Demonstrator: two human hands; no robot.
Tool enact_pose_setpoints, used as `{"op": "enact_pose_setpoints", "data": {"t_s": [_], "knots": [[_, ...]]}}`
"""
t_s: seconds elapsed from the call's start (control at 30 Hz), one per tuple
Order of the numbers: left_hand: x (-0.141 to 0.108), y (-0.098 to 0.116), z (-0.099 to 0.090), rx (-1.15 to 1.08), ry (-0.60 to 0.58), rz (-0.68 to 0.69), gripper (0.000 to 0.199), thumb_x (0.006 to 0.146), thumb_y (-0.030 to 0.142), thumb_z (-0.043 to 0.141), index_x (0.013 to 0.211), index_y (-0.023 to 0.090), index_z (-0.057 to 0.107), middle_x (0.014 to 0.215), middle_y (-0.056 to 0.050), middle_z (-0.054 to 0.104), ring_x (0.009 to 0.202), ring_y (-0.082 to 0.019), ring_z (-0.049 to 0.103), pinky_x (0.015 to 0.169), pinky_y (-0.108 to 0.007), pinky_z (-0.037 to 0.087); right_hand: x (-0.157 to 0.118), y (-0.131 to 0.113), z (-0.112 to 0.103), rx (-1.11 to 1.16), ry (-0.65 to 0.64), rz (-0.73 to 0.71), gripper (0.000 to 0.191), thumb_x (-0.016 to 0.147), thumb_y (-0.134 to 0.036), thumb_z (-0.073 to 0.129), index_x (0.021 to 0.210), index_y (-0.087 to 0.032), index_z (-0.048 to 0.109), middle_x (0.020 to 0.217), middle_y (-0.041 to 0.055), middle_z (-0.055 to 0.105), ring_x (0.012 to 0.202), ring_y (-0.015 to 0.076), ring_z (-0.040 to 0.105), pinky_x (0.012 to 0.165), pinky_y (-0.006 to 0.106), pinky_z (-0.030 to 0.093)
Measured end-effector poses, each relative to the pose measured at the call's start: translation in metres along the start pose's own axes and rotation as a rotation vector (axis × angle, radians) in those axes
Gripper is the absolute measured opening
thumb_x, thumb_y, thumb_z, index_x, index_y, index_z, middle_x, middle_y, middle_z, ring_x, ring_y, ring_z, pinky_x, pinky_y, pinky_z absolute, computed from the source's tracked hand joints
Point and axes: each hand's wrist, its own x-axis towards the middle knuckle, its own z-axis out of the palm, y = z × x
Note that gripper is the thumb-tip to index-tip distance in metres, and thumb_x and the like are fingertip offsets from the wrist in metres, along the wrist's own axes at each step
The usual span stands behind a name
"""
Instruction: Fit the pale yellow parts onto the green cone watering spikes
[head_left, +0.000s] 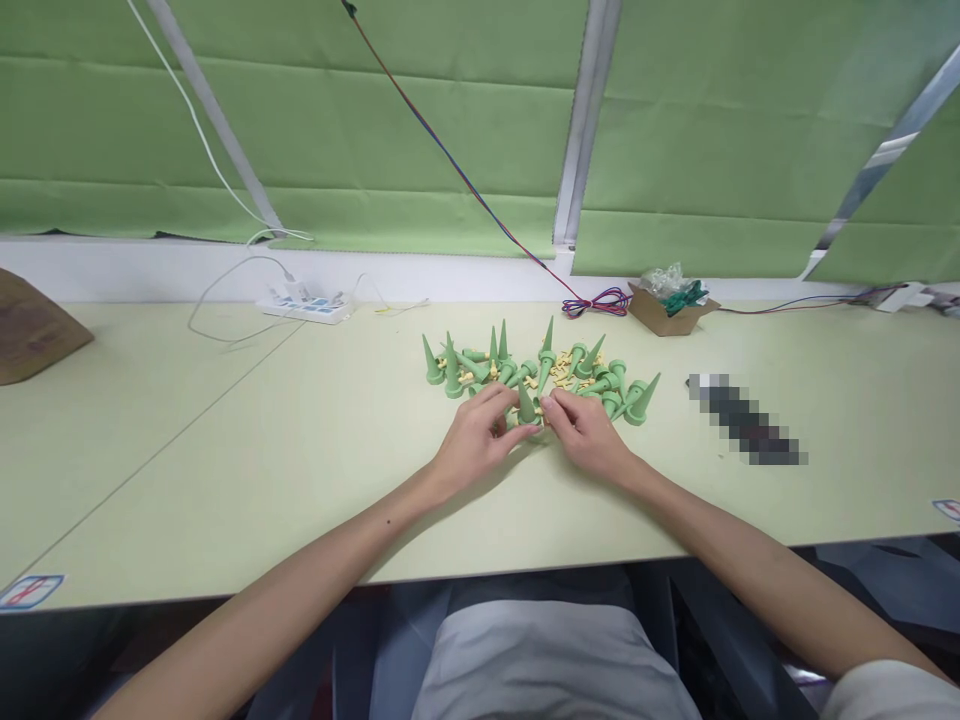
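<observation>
Near the middle of the table, my left hand (484, 430) grips a green cone piece (526, 405) by its base, its tip pointing up. My right hand (581, 425) is beside it on the right, thumb and fingertips pinched together at the cone's base; what they hold is too small to make out. Behind both hands lie several more green cones (452, 370), some upright and some on their sides. Small yellow parts (561, 370) are scattered among them.
A small cardboard box (664, 318) with plastic and green material stands at the back right, beside a coiled cable (598, 302). A power strip (311, 307) lies at the back left. A blurred dark object (748, 420) lies to the right. Brown material (37, 330) is at far left.
</observation>
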Motion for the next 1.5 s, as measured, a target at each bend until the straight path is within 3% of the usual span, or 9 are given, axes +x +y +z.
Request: {"op": "enact_pose_setpoints", "data": {"t_s": [0.33, 0.5, 0.63, 0.8, 0.9, 1.03, 1.2, 1.5], "knots": [[0.000, 0.001, 0.000, -0.004, -0.003, -0.010, 0.018, 0.087, 0.029, 0.069, 0.085, 0.018, 0.055, 0.086, -0.001, 0.052, 0.062, -0.009, 0.047, 0.053, -0.021, 0.042, 0.000, 0.001, 0.000, 0.002, 0.002, -0.007, 0.039, 0.101, -0.037, 0.041, 0.066, -0.021, 0.033, 0.057, -0.0054, 0.031, 0.053, 0.0108, 0.029, 0.054, 0.027, 0.025], [-0.001, 0.000, 0.000, 0.038, -0.018, -0.078, 0.012, 0.091, 0.027, 0.062, 0.096, 0.019, 0.054, 0.096, -0.001, 0.057, 0.061, -0.009, 0.049, 0.060, -0.024, 0.044, 0.001, 0.001, 0.000, 0.016, 0.003, -0.001, 0.037, 0.101, -0.036, 0.043, 0.068, -0.020, 0.041, 0.059, -0.0049, 0.035, 0.055, 0.0107, 0.031, 0.055, 0.027, 0.026], [-0.001, -0.002, 0.000, 0.022, -0.002, -0.170, 0.017, 0.092, 0.030, 0.060, 0.104, 0.021, 0.052, 0.103, -0.002, 0.057, 0.062, -0.009, 0.052, 0.061, -0.025, 0.043, 0.001, 0.001, 0.000, 0.020, 0.009, 0.009, 0.035, 0.100, -0.036, 0.045, 0.069, -0.020, 0.046, 0.059, -0.0046, 0.037, 0.056, 0.0110, 0.033, 0.055, 0.027, 0.027], [0.001, -0.001, -0.001, 0.017, -0.002, -0.228, 0.016, 0.093, 0.034, 0.058, 0.091, 0.020, 0.051, 0.087, 0.000, 0.058, 0.061, -0.011, 0.050, 0.060, -0.026, 0.040, 0.000, 0.002, 0.000, 0.025, 0.025, 0.015, 0.032, 0.100, -0.037, 0.046, 0.073, -0.019, 0.053, 0.061, -0.0039, 0.042, 0.056, 0.0114, 0.036, 0.056, 0.027, 0.030], [0.003, 0.003, -0.003, 0.022, -0.034, -0.227, 0.029, 0.097, 0.036, 0.049, 0.075, 0.018, 0.053, 0.070, 0.001, 0.056, 0.062, -0.013, 0.049, 0.060, -0.026, 0.037, 0.000, 0.002, -0.001, 0.043, 0.041, 0.017, 0.031, 0.100, -0.037, 0.047, 0.075, -0.019, 0.054, 0.062, -0.0035, 0.045, 0.056, 0.0114, 0.039, 0.057, 0.026, 0.032], [0.006, 0.006, -0.004, -0.189, -0.103, -0.404, 0.050, 0.100, 0.049, 0.037, 0.067, 0.017, 0.058, 0.054, 0.001, 0.051, 0.051, -0.013, 0.049, 0.056, -0.027, 0.039, 0.001, 0.001, -0.001, 0.051, 0.060, 0.011, 0.029, 0.100, -0.036, 0.047, 0.077, -0.019, 0.055, 0.063, -0.0030, 0.047, 0.057, 0.0115, 0.040, 0.058, 0.026, 0.033], [0.009, 0.007, -0.003, -0.552, -0.203, -0.656, 0.060, 0.091, 0.066, 0.044, 0.065, 0.015, 0.061, 0.057, -0.004, 0.059, 0.042, -0.012, 0.051, 0.043, -0.026, 0.041, 0.001, 0.000, -0.002, 0.021, 0.048, -0.031, 0.027, 0.100, -0.034, 0.047, 0.082, -0.019, 0.061, 0.066, -0.0012, 0.053, 0.059, 0.0123, 0.044, 0.059, 0.026, 0.034], [0.007, 0.005, -0.004, -0.707, -0.296, -0.646, 0.059, 0.089, 0.066, 0.049, 0.070, 0.012, 0.062, 0.052, -0.004, 0.057, 0.045, -0.012, 0.055, 0.045, -0.024, 0.043, 0.000, 0.003, -0.002, -0.003, 0.006, -0.066, 0.027, 0.100, -0.034, 0.047, 0.082, -0.019, 0.062, 0.067, 0.0004, 0.058, 0.059, 0.0132, 0.047, 0.057, 0.027, 0.033]]}}
